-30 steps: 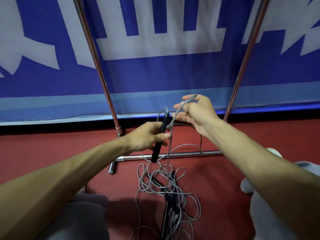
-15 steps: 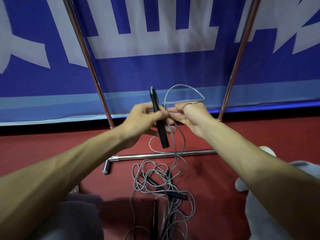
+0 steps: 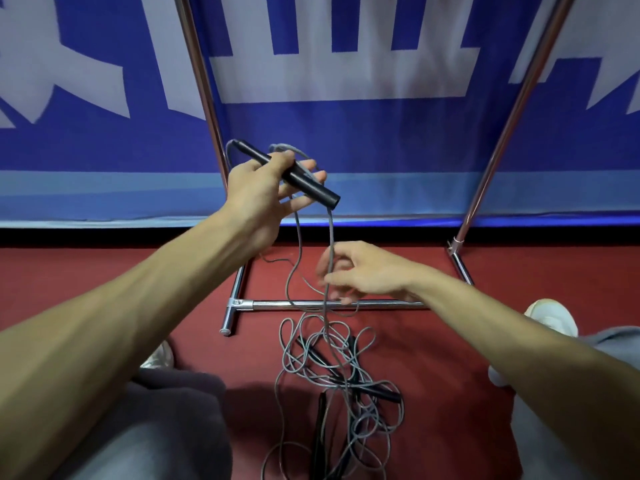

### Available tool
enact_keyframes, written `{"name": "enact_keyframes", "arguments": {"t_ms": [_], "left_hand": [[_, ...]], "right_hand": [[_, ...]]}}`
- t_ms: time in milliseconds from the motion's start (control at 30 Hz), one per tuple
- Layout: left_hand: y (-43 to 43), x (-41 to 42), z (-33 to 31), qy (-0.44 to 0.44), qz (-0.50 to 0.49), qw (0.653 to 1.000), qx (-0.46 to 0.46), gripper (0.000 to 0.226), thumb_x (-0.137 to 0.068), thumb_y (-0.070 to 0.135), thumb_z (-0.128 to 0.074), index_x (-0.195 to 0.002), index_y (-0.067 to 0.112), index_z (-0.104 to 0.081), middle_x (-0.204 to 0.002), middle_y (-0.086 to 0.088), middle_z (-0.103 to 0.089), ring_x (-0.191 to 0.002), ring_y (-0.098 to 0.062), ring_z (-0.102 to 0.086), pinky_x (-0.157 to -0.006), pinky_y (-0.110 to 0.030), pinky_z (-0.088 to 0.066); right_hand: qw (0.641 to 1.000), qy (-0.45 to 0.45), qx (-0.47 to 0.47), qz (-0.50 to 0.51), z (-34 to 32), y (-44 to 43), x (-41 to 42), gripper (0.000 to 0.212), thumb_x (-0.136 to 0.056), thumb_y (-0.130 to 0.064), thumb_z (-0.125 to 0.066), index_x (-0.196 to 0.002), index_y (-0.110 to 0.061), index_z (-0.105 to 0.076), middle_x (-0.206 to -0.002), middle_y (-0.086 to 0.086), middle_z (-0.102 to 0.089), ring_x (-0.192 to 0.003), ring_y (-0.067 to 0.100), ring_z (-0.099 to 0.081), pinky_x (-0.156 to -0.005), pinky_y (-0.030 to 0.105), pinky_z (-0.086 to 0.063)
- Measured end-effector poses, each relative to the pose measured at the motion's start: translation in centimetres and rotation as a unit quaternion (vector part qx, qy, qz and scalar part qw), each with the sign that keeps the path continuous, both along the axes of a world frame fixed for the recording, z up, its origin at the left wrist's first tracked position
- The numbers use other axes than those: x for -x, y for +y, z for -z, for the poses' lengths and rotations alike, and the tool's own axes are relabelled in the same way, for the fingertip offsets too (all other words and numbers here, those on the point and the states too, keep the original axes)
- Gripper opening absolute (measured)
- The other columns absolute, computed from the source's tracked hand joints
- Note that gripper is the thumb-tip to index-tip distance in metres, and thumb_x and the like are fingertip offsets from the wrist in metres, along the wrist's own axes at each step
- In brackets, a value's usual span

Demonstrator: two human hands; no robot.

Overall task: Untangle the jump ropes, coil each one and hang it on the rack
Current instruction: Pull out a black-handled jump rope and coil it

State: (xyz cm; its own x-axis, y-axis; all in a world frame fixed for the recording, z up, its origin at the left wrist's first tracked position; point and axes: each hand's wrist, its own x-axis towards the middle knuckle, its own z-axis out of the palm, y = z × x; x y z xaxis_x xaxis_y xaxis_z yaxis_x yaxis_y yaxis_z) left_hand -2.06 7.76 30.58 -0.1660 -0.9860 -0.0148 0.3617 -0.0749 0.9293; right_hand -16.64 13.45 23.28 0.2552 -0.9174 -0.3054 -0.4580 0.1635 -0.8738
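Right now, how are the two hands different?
The left hand is up high; the right hand is lower, near the bottom bar of the rack. The left hand grips a black handle; the right hand curls at the grey cord, its grip too blurred to tell. Both reach out over the tangle on the floor.

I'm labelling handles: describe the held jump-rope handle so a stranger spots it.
Find the blue banner behind the chrome rack. Before it, the raised left hand grips a black handle. The other handles lie in the grey rope tangle on the floor.
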Motion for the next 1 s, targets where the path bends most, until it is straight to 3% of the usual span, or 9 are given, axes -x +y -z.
{"name": "enact_keyframes", "arguments": {"t_ms": [100,200,367,467,567,633,700,800,1000], "left_hand": [[-0.1,-0.4,0.4,-0.091,0.016,0.995,0.035,0.006,-0.098,0.008,-0.053,-0.092,0.007,-0.056,-0.095,-0.01,-0.07,-0.081,-0.025,-0.074,-0.069,-0.039,-0.061],[-0.1,-0.3,1.8,-0.226,0.044,0.972,0.057,0.01,-0.096,0.007,-0.058,-0.105,0.009,-0.059,-0.099,-0.011,-0.066,-0.072,-0.017,-0.073,-0.059,-0.034,-0.059],[1.2,0.5,5.4,-0.444,0.225,0.863,0.089,0.01,-0.095,0.009,-0.06,-0.1,0.014,-0.067,-0.097,-0.016,-0.071,-0.082,-0.018,-0.073,-0.059,-0.029,-0.055],[2.3,1.4,7.0,-0.448,0.302,0.838,0.078,0.017,-0.093,0.011,-0.063,-0.11,0.011,-0.066,-0.109,-0.009,-0.07,-0.092,-0.024,-0.071,-0.062,-0.029,-0.057],[3.4,2.6,7.5,-0.407,0.341,0.845,0.063,0.017,-0.092,0.009,-0.064,-0.109,0.013,-0.066,-0.105,-0.012,-0.071,-0.089,-0.022,-0.067,-0.067,-0.033,-0.055],[3.9,3.3,7.4,-0.386,0.342,0.854,0.065,0.015,-0.093,0.008,-0.063,-0.107,0.002,-0.065,-0.104,-0.017,-0.072,-0.085,-0.019,-0.067,-0.063,-0.026,-0.053],[4.4,3.9,7.0,-0.374,0.337,0.862,0.059,0.022,-0.094,0.01,-0.061,-0.108,-0.007,-0.061,-0.091,-0.009,-0.075,-0.078,-0.014,-0.069,-0.058,-0.023,-0.05],[4.7,4.5,6.5,-0.348,0.329,0.876,0.06,0.018,-0.095,0.011,-0.061,-0.102,-0.005,-0.058,-0.081,-0.004,-0.075,-0.074,-0.017,-0.071,-0.061,-0.029,-0.053],[4.0,4.1,3.9,-0.276,0.217,0.932,0.086,0.005,-0.095,0.009,-0.06,-0.091,0.012,-0.059,-0.084,-0.011,-0.074,-0.075,-0.023,-0.072,-0.058,-0.029,-0.057]], "right_hand": [[0.996,-0.01,0.007,0.086,-0.1,-0.3,0.0,0.014,-0.099,0.002,-0.04,-0.106,-0.008,-0.047,-0.084,0.012,-0.062,-0.056,0.022,-0.067,-0.055,0.032,-0.058],[0.97,-0.115,0.044,0.209,-1.1,-0.9,0.6,0.015,-0.1,0.002,-0.037,-0.11,-0.006,-0.044,-0.08,0.015,-0.06,-0.044,0.018,-0.064,-0.045,0.029,-0.057],[0.92,-0.208,0.134,0.303,-3.6,-1.5,2.1,0.016,-0.1,0.003,-0.037,-0.113,-0.001,-0.046,-0.071,0.012,-0.056,-0.034,0.011,-0.054,-0.032,0.018,-0.035],[0.872,-0.309,0.137,0.353,-4.9,-1.5,3.7,0.017,-0.1,0.006,-0.036,-0.111,0.001,-0.047,-0.071,0.014,-0.055,-0.034,0.011,-0.051,-0.037,0.019,-0.034],[0.844,-0.355,0.12,0.384,-5.2,-1.5,4.9,0.019,-0.1,0.004,-0.037,-0.113,0.002,-0.049,-0.073,0.013,-0.057,-0.038,0.011,-0.055,-0.04,0.019,-0.037],[0.833,-0.368,0.107,0.399,-5.1,-1.4,5.2,0.018,-0.1,0.003,-0.038,-0.112,0.0,-0.05,-0.074,0.013,-0.059,-0.039,0.011,-0.056,-0.041,0.018,-0.039],[0.827,-0.374,0.101,0.407,-5.2,-1.4,5.4,0.013,-0.1,0.0,-0.04,-0.102,-0.002,-0.053,-0.075,0.012,-0.06,-0.04,0.011,-0.056,-0.041,0.018,-0.04],[0.832,-0.357,0.11,0.41,-5.3,-1.3,5.7,0.015,-0.1,-0.006,-0.045,-0.087,-0.006,-0.052,-0.075,0.011,-0.062,-0.041,0.012,-0.053,-0.041,0.019,-0.039],[0.894,-0.257,0.066,0.361,-4.3,-0.8,5.1,0.032,-0.104,-0.034,-0.039,-0.103,-0.008,-0.057,-0.084,0.009,-0.068,-0.051,0.019,-0.058,-0.045,0.023,-0.04]]}}
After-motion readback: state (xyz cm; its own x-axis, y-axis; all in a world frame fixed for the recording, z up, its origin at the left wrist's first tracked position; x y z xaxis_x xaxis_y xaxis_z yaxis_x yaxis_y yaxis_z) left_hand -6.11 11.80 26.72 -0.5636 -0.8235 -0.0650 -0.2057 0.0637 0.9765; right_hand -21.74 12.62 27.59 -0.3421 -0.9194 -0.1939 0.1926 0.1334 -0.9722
